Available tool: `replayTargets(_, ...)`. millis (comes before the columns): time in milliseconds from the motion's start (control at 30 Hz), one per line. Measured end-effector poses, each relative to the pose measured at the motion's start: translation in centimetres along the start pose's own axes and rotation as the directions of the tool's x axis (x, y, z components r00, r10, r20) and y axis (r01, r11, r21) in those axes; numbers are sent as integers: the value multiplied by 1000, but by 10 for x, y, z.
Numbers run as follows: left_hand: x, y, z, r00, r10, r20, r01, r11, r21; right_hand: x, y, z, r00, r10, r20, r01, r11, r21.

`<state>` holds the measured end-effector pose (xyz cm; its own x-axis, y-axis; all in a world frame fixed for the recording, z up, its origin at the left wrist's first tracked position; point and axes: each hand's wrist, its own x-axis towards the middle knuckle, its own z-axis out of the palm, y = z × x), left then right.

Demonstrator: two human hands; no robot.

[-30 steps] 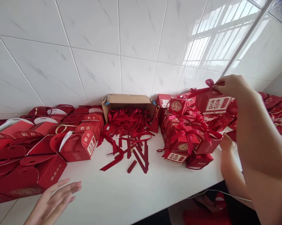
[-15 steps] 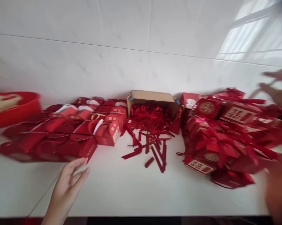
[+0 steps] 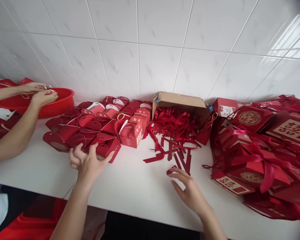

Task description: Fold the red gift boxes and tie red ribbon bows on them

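My left hand is at the front of a cluster of red paper gift boxes. Its fingers are spread over the nearest front box, the thumb at its right side and the index finger by its top; a firm grip does not show. My right hand hovers low over the white table, fingers apart and slightly bent, nothing visible between them. By its fingertips are a small dark red piece and loose red ribbon strips. Behind these, a cardboard box on its side spills a heap of red ribbons.
At right, red gift boxes with ribbon bows are piled up. On the left, another person's hands hold something small over a red plastic basin. A red stool stands below the table edge. White tiled wall behind.
My view has swung left, showing the other person's arms. My left hand has moved onto the front gift box. My right hand has come from the right-hand pile to near the ribbon strips.
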<state>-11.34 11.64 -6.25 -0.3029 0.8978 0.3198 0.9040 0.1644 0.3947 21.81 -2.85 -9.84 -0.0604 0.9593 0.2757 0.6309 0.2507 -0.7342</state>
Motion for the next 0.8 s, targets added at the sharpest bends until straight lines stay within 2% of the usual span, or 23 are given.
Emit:
replayTargets(67,-14,-12,1,996,91,0,-91,996,-25,-5,10,21,994,89,61,-88,996,-25)
replayTargets(133,-32,-25,0,958,271,92,-257,957,-137,-9,18,26,993,105,62,-103,994,-39)
replayTargets(167,-41,-31,-1,917,371,143,-331,912,-241,-11,20,24,994,101,42,-99,994,-43)
replayTargets(233,-60,-36,-1,813,530,243,-408,815,-411,-8,21,16,994,103,-34,-105,993,-60)
replayTargets(267,-69,-34,-1,768,583,266,-424,773,-472,-2,20,12,991,107,-79,-113,990,-81)
replayTargets(333,-86,-25,0,708,645,290,-417,712,-565,16,15,9,992,63,-111,-77,990,-122)
replayTargets(467,-111,0,5,632,686,361,-318,655,-686,71,5,28,992,-123,11,123,987,-107)
replayTargets(533,-121,7,10,624,690,367,-275,633,-724,95,2,44,988,-150,44,153,984,-93)
replayTargets(633,-135,9,20,670,677,303,-258,596,-761,121,1,54,986,-157,52,161,985,-70)
replayTargets(700,-142,7,27,700,673,238,-278,565,-777,133,-1,46,987,-161,29,162,986,-42)
replayTargets(800,-145,7,34,712,678,184,-300,530,-793,141,-10,15,987,-143,-73,145,989,20)
